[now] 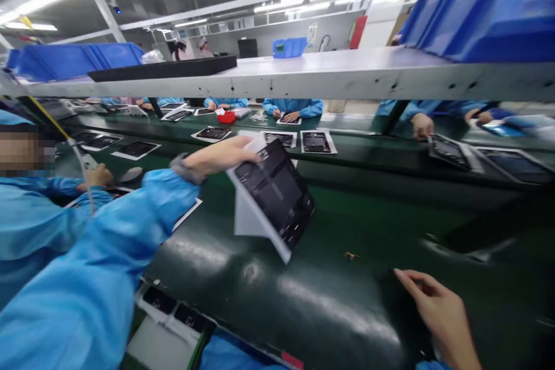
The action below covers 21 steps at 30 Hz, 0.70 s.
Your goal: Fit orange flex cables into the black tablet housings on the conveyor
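Note:
My left hand [228,156] stretches across the bench, fingers closed on the upper edge of a dark tablet housing [277,188]. The housing hangs tilted in the air with its inner side showing, and a white sheet [249,214] is behind it. Lower right, my right hand [437,306] hovers low over the dark green bench [321,295], thumb and forefinger pinched together. Whether anything is between those fingertips I cannot make out. A small orange-brown piece [352,255] lies on the bench to the left of that hand.
More tablet housings on white sheets [318,141] lie on the raised strip beyond. A shelf [260,78] with blue bins [485,17] spans overhead. A co-worker in blue [39,214] sits close on my left; others work opposite. Below the bench's near edge is a tray of dark parts [162,341].

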### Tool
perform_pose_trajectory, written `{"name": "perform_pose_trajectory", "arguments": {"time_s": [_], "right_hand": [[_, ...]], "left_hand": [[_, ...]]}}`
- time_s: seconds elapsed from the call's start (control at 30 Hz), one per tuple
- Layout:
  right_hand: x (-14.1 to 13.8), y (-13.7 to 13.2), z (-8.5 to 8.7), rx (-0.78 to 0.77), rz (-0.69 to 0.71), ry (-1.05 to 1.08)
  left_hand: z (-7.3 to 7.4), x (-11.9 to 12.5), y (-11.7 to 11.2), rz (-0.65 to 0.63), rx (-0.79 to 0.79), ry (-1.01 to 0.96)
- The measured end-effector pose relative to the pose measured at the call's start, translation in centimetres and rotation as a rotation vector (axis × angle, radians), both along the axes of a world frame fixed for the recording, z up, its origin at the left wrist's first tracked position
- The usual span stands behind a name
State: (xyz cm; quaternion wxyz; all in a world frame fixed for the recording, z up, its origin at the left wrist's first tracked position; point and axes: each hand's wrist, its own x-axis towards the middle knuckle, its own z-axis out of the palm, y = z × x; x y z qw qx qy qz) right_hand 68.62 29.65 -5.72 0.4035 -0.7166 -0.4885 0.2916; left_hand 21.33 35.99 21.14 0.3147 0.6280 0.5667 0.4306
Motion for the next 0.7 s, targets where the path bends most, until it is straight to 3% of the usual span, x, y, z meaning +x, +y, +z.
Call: {"name": "perform_pose_trajectory", "arguments": {"time_s": [0.03, 0.13, 0.2, 0.27, 0.37, 0.47, 0.6, 0.7], "right_hand": [[0.1, -0.1, 0.3, 0.003, 0.010, -0.008], [0.2, -0.4, 0.8, 0.029, 0.000, 0.039], [0.2, -0.5, 0.7, 0.069, -0.014, 0.119], [0.2, -0.4, 0.4, 0.104, -0.028, 0.186], [0.3, -0.4, 0.0, 0.164, -0.098, 0.238], [0.5, -0.7, -0.2, 0.215, -0.135, 0.275], [0.8, -1.1, -0.1, 0.239, -0.174, 0.245], [1.2, -1.2, 0.0, 0.240, -0.172, 0.200]], "left_hand": [[-0.7, 2.9, 3.4, -0.082, -0.053, -0.044], [-3.4, 10.2, 10.4, 0.025, 0.049, -0.253], [-5.7, 13.3, 11.8, 0.071, 0.118, -0.326], [-8.5, 15.0, 10.9, 0.093, 0.160, -0.383], [-13.9, 16.2, 6.4, 0.137, 0.168, -0.473], [-19.8, 17.0, -0.8, 0.229, 0.077, -0.711], [-26.4, 18.7, -12.3, 0.400, -0.236, -0.917], [-29.6, 20.2, -19.7, 0.417, -0.628, -0.999]]}}
